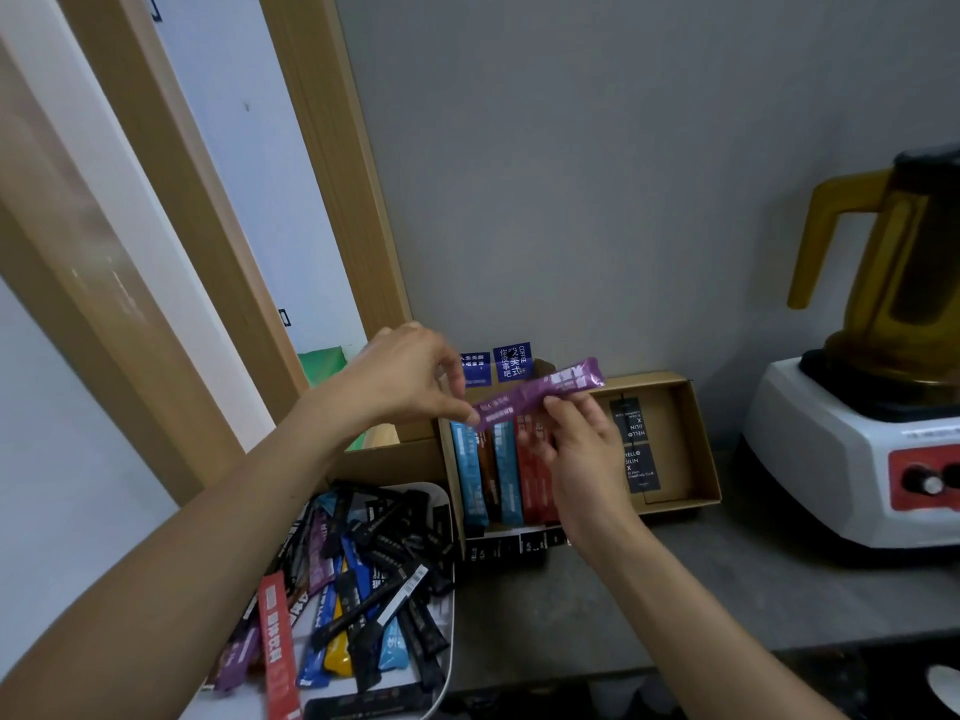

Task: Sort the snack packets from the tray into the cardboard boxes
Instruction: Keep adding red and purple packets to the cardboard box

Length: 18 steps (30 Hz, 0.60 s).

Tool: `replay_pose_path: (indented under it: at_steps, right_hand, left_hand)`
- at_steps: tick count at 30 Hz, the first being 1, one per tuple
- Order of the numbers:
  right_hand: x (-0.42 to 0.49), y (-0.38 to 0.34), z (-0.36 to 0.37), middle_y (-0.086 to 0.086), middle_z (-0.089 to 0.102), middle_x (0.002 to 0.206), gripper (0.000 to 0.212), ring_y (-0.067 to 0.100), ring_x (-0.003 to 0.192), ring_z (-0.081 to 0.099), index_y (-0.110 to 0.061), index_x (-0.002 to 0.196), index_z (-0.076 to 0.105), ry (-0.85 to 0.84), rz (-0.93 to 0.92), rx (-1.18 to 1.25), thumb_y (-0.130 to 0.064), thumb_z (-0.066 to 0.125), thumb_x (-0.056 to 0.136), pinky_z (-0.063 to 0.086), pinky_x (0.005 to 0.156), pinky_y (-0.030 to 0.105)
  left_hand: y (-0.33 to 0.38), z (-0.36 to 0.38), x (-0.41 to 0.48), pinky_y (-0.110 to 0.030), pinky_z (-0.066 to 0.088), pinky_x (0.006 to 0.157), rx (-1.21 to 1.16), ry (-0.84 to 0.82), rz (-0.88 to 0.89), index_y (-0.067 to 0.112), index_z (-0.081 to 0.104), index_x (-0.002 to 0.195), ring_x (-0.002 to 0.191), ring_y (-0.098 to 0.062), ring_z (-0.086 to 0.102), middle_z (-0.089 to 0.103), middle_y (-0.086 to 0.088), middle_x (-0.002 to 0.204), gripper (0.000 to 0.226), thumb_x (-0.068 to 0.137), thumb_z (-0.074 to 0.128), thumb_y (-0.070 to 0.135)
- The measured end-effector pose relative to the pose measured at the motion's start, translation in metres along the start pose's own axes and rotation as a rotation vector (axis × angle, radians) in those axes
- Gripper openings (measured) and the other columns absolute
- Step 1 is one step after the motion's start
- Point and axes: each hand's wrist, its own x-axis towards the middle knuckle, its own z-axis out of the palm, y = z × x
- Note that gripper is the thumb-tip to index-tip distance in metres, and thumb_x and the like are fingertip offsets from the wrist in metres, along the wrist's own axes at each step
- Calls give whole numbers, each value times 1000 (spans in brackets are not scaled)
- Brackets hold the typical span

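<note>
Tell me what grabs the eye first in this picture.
First, the purple packet held at center between the left hand and right hand, above the open cardboard box with blue, brown and red packets lined up inside. Next, the jumble of packets on the white tray at lower left, and the yellow-jug blender at right.

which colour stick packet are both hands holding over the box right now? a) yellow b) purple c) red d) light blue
b: the left hand and right hand pinch a purple stick packet above the cardboard box, where blue, brown and red packets already lie.
</note>
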Motion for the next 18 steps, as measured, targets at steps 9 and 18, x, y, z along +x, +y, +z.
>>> replay_pose_path:
  at_steps: [9,18]
  right_hand:
    - [-5,30,-3,3,68,105,20,20,98,70,-27,111,57,-42,-191,-599,-29,36,110,63,83,40]
    - [7,53,-8,-3,66,115,25,12,104,67,-27,130,47,-133,-48,-754,-33,50,106,58,95,45]
  left_hand:
    - [23,24,34,-40,37,97,310,-60,113,26,71,103,96,-14,57,66,8,99,25,82,83,36]
    - [21,33,46,-41,35,94,366,-106,122,22,67,91,98,-19,62,66,6,96,18,84,81,31]
